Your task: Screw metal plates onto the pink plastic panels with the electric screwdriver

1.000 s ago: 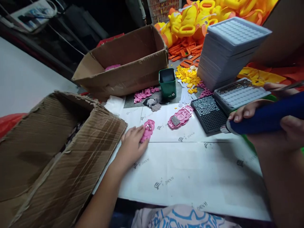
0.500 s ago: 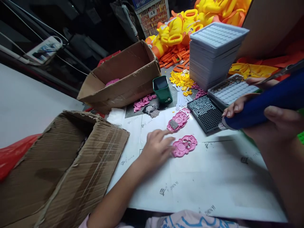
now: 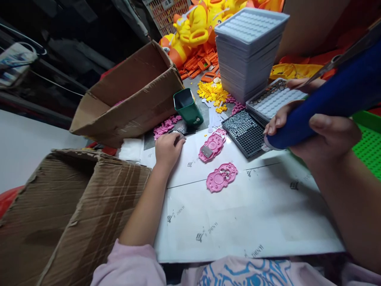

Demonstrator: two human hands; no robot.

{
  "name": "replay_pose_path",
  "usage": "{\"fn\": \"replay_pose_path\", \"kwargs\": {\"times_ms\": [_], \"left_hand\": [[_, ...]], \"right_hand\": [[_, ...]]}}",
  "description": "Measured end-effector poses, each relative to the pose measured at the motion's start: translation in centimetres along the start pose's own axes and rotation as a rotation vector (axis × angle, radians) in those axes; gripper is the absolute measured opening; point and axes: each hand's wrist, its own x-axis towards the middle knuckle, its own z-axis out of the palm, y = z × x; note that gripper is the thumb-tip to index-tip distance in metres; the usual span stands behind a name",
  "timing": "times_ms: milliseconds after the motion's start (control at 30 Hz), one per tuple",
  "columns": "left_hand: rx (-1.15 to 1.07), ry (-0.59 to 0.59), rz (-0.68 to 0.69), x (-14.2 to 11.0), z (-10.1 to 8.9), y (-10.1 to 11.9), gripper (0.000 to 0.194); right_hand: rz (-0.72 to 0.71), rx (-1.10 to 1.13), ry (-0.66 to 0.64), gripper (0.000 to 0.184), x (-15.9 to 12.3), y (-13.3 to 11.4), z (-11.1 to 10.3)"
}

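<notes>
A torn, open cardboard box stands along the left edge of a white-covered table. A second open box sits toward the far left corner. Near that corner, the person's left hand rests with fingers curled down by a few small grey pieces; I can't tell whether it grips any. Just beyond lie small pink parts and a green bin. Right of the hand, two pink casings lie flat, apart: the farther casing with a grey plate, the nearer casing around the table's middle, bearing small shiny pieces. Next comes a black grid tray partly filled with small metal bits. Over the table's right side, the right hand is wrapped around a thick blue tool, its tip pointing left.
</notes>
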Motion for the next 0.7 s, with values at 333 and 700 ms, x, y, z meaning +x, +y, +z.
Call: {"fn": "replay_pose_path", "kwargs": {"times_ms": [333,700], "left_hand": [[-0.278,0.076,-0.014,-0.4,-2.2,1.9,0.009],[-0.544,-0.605,0.601,-1.3,-5.3,12.4,0.018]], "right_hand": [[0.000,0.017,0.058,0.060,0.1,0.1,0.6],[0.020,0.046,0.058,0.057,0.2,-0.1,0.6]]}}
